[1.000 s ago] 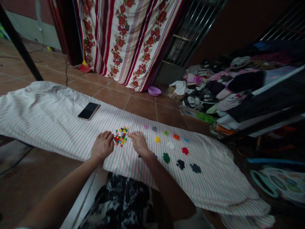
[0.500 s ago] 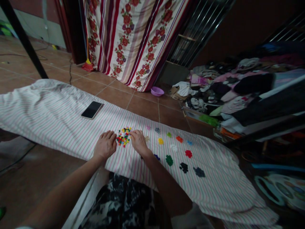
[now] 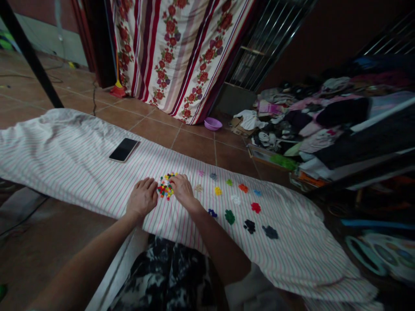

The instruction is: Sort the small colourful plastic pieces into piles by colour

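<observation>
A mixed pile of small coloured pieces [image 3: 164,188], perhaps toy bricks, lies on a striped cloth [image 3: 81,151]. My left hand [image 3: 142,198] rests flat at the pile's left edge, fingers extended and holding nothing visible. Over the pile's right side, my right hand [image 3: 182,190] has its fingers curled down and drawn together at the pieces. Anything between those fingertips is too small to make out. To the right are single-colour clusters, among them beige pieces [image 3: 198,188], yellow pieces [image 3: 218,191], dark green pieces [image 3: 230,217] and red pieces [image 3: 256,207].
A phone [image 3: 124,150] lies on the cloth left of the pile. Further clusters include black pieces [image 3: 249,226] and dark grey pieces [image 3: 270,232]. Beyond the cloth are a purple basin [image 3: 213,124], a floral curtain [image 3: 184,52] and heaped clothes [image 3: 304,116].
My right hand has shifted left, further over the mixed pile, uncovering more of the beige and dark blue clusters. My left hand stays beside the pile.
</observation>
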`<state>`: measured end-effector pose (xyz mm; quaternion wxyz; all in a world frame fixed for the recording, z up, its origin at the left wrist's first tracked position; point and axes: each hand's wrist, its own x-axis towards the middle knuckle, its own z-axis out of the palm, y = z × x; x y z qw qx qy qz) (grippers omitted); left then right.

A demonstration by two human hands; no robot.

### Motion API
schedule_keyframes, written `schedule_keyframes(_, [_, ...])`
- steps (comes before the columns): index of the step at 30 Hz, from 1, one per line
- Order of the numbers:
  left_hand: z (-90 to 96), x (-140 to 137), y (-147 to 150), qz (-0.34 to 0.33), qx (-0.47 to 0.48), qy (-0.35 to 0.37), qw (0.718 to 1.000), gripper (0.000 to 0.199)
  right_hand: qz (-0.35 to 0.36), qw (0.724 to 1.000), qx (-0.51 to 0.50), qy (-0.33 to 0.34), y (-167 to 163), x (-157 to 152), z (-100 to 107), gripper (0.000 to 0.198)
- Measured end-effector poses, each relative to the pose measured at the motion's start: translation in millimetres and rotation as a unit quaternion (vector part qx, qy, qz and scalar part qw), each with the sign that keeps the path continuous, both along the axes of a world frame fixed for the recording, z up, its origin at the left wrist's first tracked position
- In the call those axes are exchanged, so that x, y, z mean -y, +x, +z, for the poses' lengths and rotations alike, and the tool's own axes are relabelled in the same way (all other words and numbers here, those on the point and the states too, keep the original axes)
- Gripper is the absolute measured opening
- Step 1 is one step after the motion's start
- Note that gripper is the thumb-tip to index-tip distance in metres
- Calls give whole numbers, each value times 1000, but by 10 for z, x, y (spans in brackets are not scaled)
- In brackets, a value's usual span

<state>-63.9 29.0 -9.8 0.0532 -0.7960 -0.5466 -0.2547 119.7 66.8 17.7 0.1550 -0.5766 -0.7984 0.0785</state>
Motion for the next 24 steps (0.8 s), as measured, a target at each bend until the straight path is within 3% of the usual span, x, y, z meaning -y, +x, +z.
schedule_keyframes(12, [-26, -6, -14, -1, -8, 18, 1000, 32, -2, 997, -51, 59, 74, 97, -25, 17])
schedule_keyframes(24, [-24, -8, -25, -1, -19, 22, 1000, 34, -85, 975, -189, 78, 750, 334, -55, 16])
